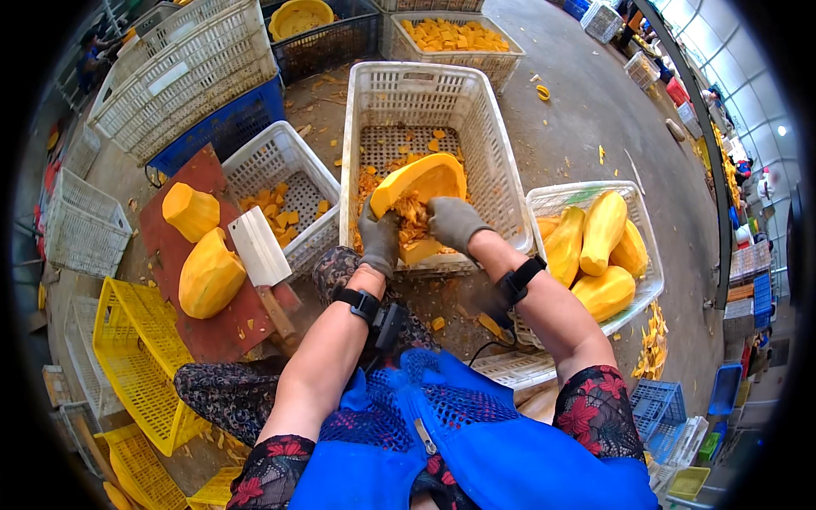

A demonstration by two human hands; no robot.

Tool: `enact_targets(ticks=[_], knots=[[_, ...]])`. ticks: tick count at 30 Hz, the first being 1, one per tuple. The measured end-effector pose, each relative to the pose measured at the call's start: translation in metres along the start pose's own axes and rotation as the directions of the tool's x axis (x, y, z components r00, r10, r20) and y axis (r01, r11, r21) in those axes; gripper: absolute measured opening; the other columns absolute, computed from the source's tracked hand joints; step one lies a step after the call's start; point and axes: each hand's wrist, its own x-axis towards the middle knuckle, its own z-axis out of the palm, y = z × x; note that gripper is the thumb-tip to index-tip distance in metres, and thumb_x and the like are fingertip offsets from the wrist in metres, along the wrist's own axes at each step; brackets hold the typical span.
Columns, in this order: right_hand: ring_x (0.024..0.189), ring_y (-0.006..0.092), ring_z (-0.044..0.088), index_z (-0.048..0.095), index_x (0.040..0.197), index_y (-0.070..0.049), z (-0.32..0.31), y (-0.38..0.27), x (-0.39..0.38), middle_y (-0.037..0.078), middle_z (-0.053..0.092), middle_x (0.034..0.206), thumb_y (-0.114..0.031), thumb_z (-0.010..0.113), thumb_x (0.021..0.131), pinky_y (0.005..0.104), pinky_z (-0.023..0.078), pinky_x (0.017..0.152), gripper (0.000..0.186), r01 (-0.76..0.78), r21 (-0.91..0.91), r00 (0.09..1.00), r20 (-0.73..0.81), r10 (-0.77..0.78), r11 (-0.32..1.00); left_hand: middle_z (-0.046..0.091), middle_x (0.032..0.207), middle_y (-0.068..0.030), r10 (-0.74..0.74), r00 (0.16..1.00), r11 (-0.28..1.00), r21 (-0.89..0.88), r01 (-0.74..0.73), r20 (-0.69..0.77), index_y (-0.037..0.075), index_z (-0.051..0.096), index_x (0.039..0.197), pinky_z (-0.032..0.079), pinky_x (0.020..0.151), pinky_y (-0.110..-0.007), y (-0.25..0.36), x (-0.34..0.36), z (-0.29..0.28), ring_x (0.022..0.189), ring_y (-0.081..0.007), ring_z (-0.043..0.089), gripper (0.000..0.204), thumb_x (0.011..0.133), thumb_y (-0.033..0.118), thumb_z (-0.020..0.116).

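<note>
Over a large white crate (pixel 478 127), a hollow piece of peeled pumpkin (pixel 438 176) is tilted with its inside toward me. Stringy orange pulp (pixel 411 212) hangs from its cavity. My left hand (pixel 380 236), in a grey glove, grips the pumpkin's left edge. My right hand (pixel 456 223), gloved alike, is closed at the right of the pulp; what its fingers hold is hidden. Pulp and small scraps lie inside the crate. Another pumpkin piece (pixel 419 251) shows below the hands.
To the left, a red board (pixel 161 242) bears two cut pumpkin pieces (pixel 211 274) and a cleaver (pixel 259 246). A smaller white crate (pixel 319 174) holds cut chunks. Peeled pumpkins (pixel 605 228) fill a crate at right. Yellow crates (pixel 127 340) stand at lower left.
</note>
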Motion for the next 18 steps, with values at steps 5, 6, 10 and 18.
enact_targets(ticks=[5, 6, 10, 18], knots=[[0.087, 0.037, 0.062, 0.062, 0.095, -0.003, 0.008, 0.024, 0.013, 0.022, 0.065, 0.089, -0.019, 0.056, 0.083, 0.0435, 0.049, 0.076, 0.021, -0.098, -0.072, 0.98, -0.181, 0.084, 0.993, 0.059, 0.097, -0.0043, -0.031, 0.996, 0.998, -0.046, 0.035, 0.081, 0.002, 0.054, 0.114, 0.047, 0.071, -0.025, -0.014, 0.007, -0.006, 0.083, -0.0145, 0.057, 0.038, 0.077, -0.009, 0.05], [0.087, 0.0362, 0.063, 0.062, 0.095, -0.003, 0.009, 0.021, 0.013, 0.022, 0.065, 0.089, -0.021, 0.056, 0.082, 0.0426, 0.05, 0.076, 0.022, -0.079, -0.076, 0.98, -0.187, 0.064, 0.994, 0.06, 0.096, -0.0043, -0.036, 0.998, 0.998, -0.053, 0.039, 0.059, 0.002, 0.054, 0.114, 0.046, 0.072, -0.025, -0.014, 0.008, -0.006, 0.083, -0.0145, 0.057, 0.038, 0.078, -0.009, 0.051], [0.085, 0.0375, 0.062, 0.062, 0.095, -0.005, 0.014, 0.01, 0.011, 0.022, 0.064, 0.088, -0.02, 0.055, 0.083, 0.0441, 0.049, 0.074, 0.021, 0.153, -0.102, 0.987, -0.042, -0.158, 0.983, 0.06, 0.097, -0.0046, -0.045, 0.999, 0.996, -0.072, 0.047, 0.022, 0.002, 0.054, 0.114, 0.046, 0.073, -0.025, -0.011, 0.006, -0.005, 0.084, -0.0148, 0.057, 0.037, 0.079, -0.008, 0.052], [0.087, 0.0356, 0.064, 0.066, 0.097, -0.005, 0.0, 0.02, 0.007, 0.019, 0.066, 0.088, -0.02, 0.054, 0.083, 0.0443, 0.05, 0.074, 0.024, -0.11, -0.178, 0.994, -0.013, 0.109, 0.978, 0.059, 0.104, -0.0055, 0.032, 0.999, 0.999, 0.039, -0.034, 0.038, 0.002, 0.054, 0.116, 0.046, 0.077, -0.026, 0.002, 0.003, 0.003, 0.089, -0.0153, 0.057, 0.038, 0.08, -0.007, 0.052]])
